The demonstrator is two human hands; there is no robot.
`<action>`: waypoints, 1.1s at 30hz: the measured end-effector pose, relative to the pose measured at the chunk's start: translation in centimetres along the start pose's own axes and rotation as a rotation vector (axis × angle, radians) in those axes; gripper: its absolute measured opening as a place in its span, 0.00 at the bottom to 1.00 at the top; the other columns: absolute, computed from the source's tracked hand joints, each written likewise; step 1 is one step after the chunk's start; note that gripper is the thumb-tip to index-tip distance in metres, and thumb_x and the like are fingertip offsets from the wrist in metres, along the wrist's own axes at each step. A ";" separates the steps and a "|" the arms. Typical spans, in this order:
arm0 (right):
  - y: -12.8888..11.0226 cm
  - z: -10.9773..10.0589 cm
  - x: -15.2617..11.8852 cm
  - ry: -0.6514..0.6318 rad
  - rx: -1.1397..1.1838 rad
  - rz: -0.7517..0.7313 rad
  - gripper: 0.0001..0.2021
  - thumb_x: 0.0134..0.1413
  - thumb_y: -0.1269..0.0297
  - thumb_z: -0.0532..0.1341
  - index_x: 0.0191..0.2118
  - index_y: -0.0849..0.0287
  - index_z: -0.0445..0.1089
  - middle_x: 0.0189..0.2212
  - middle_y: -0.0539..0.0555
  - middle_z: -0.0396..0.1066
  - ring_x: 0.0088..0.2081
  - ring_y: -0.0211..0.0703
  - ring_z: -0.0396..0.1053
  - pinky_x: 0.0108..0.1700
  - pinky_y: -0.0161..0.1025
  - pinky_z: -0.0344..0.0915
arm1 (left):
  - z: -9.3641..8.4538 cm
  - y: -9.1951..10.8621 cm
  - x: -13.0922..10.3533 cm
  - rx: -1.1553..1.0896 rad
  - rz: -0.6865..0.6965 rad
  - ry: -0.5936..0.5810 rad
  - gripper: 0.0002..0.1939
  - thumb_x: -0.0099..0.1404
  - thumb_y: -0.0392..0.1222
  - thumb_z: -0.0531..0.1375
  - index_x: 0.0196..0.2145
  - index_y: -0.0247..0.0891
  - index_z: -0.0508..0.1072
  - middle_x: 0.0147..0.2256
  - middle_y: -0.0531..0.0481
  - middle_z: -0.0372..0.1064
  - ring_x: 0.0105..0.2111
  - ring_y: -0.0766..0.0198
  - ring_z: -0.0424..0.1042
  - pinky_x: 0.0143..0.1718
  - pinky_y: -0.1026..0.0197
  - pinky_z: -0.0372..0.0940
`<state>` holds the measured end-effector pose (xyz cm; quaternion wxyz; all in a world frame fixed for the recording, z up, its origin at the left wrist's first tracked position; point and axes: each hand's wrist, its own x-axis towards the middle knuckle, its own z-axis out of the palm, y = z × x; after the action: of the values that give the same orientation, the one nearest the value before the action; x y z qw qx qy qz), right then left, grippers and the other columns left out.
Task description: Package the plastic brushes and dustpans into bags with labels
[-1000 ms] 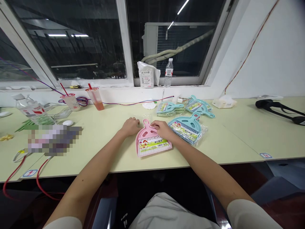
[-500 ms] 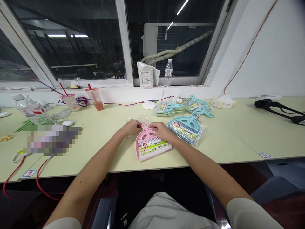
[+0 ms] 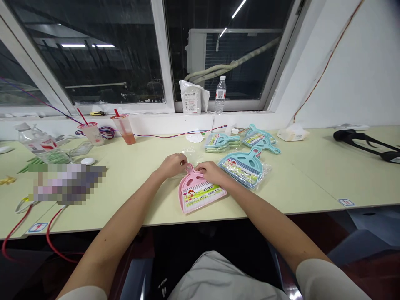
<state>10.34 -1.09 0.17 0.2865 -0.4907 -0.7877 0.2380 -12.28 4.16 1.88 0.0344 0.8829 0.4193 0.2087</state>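
Note:
A pink dustpan and brush set [image 3: 200, 191] with a printed label lies near the table's front edge, its handle pointing away from me. My left hand [image 3: 173, 165] is closed by the left side of the handle top, fingers pinched at the clear plastic bag [image 3: 192, 155] behind it. On the handle's right side is my right hand [image 3: 208, 170], its fingers pressed together at the handle; what exactly they grip is too small to tell. To the right sits a blue dustpan set [image 3: 243, 166] in clear wrapping.
More wrapped sets [image 3: 221, 141] lie behind, beside a tissue pack [image 3: 293, 133]. Two cups with straws, one [image 3: 125, 130] holding red drink, stand back left. Black glasses [image 3: 365, 141] lie at far right. A bottle [image 3: 220, 95] stands on the windowsill.
The pink set has shifted slightly toward me. My left hand has risen a little from the handle, and the clear plastic behind it has changed shape.

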 end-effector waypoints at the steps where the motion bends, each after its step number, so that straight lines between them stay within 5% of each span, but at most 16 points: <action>1: 0.0 0.0 0.0 0.006 -0.046 -0.006 0.15 0.58 0.81 0.58 0.40 0.58 0.80 0.42 0.55 0.79 0.43 0.44 0.73 0.45 0.35 0.65 | 0.0 0.1 0.0 -0.002 0.009 -0.004 0.12 0.67 0.48 0.56 0.30 0.41 0.73 0.33 0.47 0.74 0.33 0.57 0.70 0.35 0.57 0.60; 9: -1.1 -0.2 -0.4 -0.012 -0.528 -0.068 0.11 0.58 0.70 0.66 0.47 0.58 0.78 0.44 0.59 0.73 0.46 0.49 0.69 0.47 0.40 0.63 | 0.3 0.0 0.2 -0.031 0.060 0.008 0.12 0.68 0.44 0.55 0.31 0.40 0.76 0.32 0.47 0.75 0.34 0.57 0.70 0.37 0.56 0.63; 14: -2.0 -0.5 -0.6 0.023 -0.750 -0.218 0.08 0.60 0.72 0.63 0.44 0.63 0.78 0.41 0.64 0.74 0.52 0.57 0.62 0.52 0.48 0.58 | 0.1 0.3 0.1 -0.097 0.073 -0.005 0.10 0.66 0.41 0.57 0.33 0.40 0.79 0.33 0.47 0.75 0.35 0.57 0.71 0.39 0.57 0.64; 18: -1.3 -0.3 -0.2 -0.008 -0.723 -0.255 0.07 0.60 0.71 0.64 0.43 0.62 0.77 0.40 0.63 0.75 0.50 0.55 0.65 0.53 0.47 0.58 | 0.0 0.8 0.0 -0.172 0.087 -0.022 0.11 0.66 0.41 0.57 0.36 0.41 0.82 0.35 0.47 0.77 0.37 0.58 0.72 0.41 0.57 0.65; 24: -0.1 -0.3 0.1 -0.031 -0.517 -0.115 0.08 0.63 0.66 0.65 0.47 0.56 0.75 0.44 0.57 0.73 0.43 0.46 0.71 0.43 0.40 0.60 | -0.1 1.0 -0.1 -0.210 0.069 -0.041 0.12 0.66 0.41 0.58 0.37 0.42 0.83 0.33 0.49 0.77 0.36 0.58 0.72 0.40 0.58 0.65; 33: 0.1 -0.3 0.5 0.018 -0.558 -0.229 0.05 0.62 0.67 0.65 0.43 0.60 0.77 0.39 0.60 0.74 0.50 0.52 0.66 0.54 0.45 0.56 | 0.0 1.0 -0.1 -0.212 0.071 -0.033 0.12 0.65 0.42 0.57 0.37 0.42 0.82 0.34 0.49 0.77 0.36 0.59 0.72 0.39 0.58 0.65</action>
<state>10.44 -0.54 0.42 0.1727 -0.4606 -0.8703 -0.0260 -11.59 3.41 2.10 0.1272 0.8920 0.3625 0.2382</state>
